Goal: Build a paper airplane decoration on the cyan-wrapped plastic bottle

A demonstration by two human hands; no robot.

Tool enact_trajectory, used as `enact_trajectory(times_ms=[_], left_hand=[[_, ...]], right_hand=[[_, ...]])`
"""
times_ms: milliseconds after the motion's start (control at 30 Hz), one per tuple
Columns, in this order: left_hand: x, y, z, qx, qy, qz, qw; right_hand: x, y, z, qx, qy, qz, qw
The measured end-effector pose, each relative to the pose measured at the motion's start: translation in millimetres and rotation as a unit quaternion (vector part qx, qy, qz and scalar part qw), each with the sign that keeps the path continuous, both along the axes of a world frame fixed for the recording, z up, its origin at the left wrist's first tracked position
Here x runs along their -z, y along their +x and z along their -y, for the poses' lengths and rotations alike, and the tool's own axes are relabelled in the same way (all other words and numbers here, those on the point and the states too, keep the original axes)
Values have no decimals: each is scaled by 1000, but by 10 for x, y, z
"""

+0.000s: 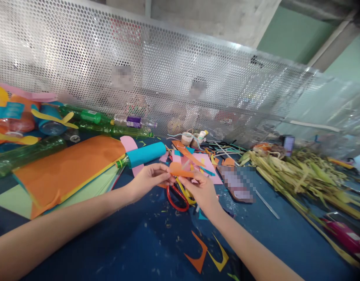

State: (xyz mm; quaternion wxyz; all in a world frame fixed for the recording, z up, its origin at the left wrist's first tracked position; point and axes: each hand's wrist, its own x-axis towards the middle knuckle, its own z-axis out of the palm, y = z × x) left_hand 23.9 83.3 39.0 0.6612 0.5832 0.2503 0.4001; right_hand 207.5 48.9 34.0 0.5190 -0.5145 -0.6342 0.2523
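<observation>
Table: a dark blue table fills the bottom of the frame, with small crumbs of paper on it.
Scraps: an orange paper corner and a yellow paper corner lie at the bottom middle, touching each other.
Left hand: the left hand comes in from the lower left and pinches the left end of an orange paper piece between thumb and fingers.
Right hand: the right hand comes in from the lower right and pinches the right end of the same piece.
Paper piece: it sits in the middle of the frame, held up over the table between both hands.
Scissors: red scissors lie on the table just under the hands.
Paper stack: big orange and green sheets lie at the middle left.
Bottle: a green bottle wrapped in blue paper lies just behind the left hand.
Leaves: a pile of dry yellow-green leaves spreads at the right.
Far bottles: more bottles lie at the left, along the back.
Wall: a metal wall full of little holes stands across the top.
</observation>
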Motion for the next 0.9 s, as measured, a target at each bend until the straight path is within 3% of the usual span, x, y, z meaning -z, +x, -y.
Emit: enact_trajectory(times_ms=[100, 267, 400, 700, 900], left_hand=[[-7, -9, -7, -36, 78, -54, 995], [-58, -35, 8, -137, 218, -151, 955], [-93, -35, 49, -131, 224, -168, 951], [-69, -18, 86, -99, 258, -164, 947], [-70, -29, 82, -158, 285, -168, 931]], right_hand=[[25, 1, 3, 7, 11, 13, 1000], [18, -2, 22, -30, 0, -14, 999], [-6, -17, 57, -55, 0, 1, 998], [-83, -80, 149, -8, 51, 92, 994], [-79, -42, 116, 5, 82, 101, 992]])
